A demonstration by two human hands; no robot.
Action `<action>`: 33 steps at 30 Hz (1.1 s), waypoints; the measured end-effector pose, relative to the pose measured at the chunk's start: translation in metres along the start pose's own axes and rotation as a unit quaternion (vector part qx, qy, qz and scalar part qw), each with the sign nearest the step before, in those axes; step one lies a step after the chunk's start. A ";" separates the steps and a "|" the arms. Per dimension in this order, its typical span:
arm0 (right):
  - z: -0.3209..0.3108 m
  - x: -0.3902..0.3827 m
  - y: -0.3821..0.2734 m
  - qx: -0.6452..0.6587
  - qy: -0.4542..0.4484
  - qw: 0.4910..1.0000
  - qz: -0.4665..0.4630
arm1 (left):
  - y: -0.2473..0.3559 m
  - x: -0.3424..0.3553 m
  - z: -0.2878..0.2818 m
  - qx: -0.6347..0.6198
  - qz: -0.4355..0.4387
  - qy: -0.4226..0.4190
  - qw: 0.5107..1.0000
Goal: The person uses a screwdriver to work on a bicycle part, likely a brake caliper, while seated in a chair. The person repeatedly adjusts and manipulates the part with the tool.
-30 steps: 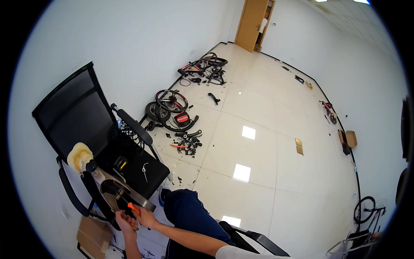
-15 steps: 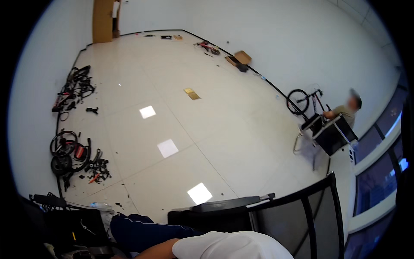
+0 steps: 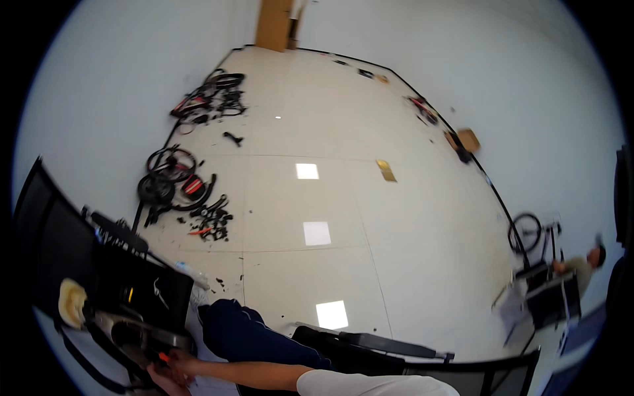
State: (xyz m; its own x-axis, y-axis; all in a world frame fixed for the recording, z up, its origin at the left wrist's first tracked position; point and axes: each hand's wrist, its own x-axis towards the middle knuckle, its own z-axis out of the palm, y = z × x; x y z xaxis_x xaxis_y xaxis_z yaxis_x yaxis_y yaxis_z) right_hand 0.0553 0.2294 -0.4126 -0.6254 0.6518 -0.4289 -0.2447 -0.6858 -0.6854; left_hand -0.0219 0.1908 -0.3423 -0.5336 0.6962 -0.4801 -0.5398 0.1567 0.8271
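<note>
At the lower left, my right hand (image 3: pixel 183 363) is closed, reaching in from a white sleeve (image 3: pixel 370 384). My left hand (image 3: pixel 164 381) is just below and against it, its fingers mostly hidden. A small orange piece (image 3: pixel 164 357) shows at the fingers; what it belongs to is too small to tell. Right beside the hands is a grey-brown curved frame (image 3: pixel 158 338) with a dark inside. Past it, a black chair seat (image 3: pixel 178 284) bears a yellow-marked dark item (image 3: pixel 129 294) and a thin silver tool (image 3: pixel 160 294). A cream-coloured pad (image 3: pixel 71 305) lies left of the frame.
Dismantled bicycle parts (image 3: pixel 173 165) lie along the left wall, with small black parts (image 3: pixel 214 218) nearby. Another black chair (image 3: pixel 376 343) stands in front. A yellow sheet (image 3: pixel 386 170) lies on the floor. At right, a seated person (image 3: pixel 581 267) is beside a bicycle (image 3: pixel 526 232).
My view has swung left and down, so the room has shifted right. My hands, the orange piece, the grey-brown frame and the cream pad now show at the lower left.
</note>
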 end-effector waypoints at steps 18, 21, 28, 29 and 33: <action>-0.006 -0.060 -0.067 0.026 0.035 0.998 0.034 | 0.014 -0.062 0.060 0.052 0.054 0.072 0.995; 0.008 -0.065 -0.089 0.070 0.006 0.993 0.097 | 0.018 -0.065 0.066 0.047 0.071 0.085 0.993; 0.005 -0.066 -0.098 -0.010 0.074 0.995 0.063 | 0.024 -0.071 0.081 0.050 0.071 0.081 0.993; 0.005 -0.066 -0.097 -0.014 0.080 0.995 0.054 | 0.023 -0.071 0.080 0.055 0.070 0.078 0.993; 0.001 -0.066 -0.102 0.047 0.033 0.993 0.099 | 0.025 -0.072 0.078 0.050 0.048 0.070 0.995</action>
State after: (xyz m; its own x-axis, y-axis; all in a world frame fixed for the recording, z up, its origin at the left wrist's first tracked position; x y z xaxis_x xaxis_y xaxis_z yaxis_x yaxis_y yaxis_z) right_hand 0.1206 0.2565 -0.3139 -0.6186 0.5187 -0.5901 -0.1918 -0.8280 -0.5268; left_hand 0.0538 0.1992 -0.2643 -0.6686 0.6081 -0.4280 -0.4181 0.1686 0.8926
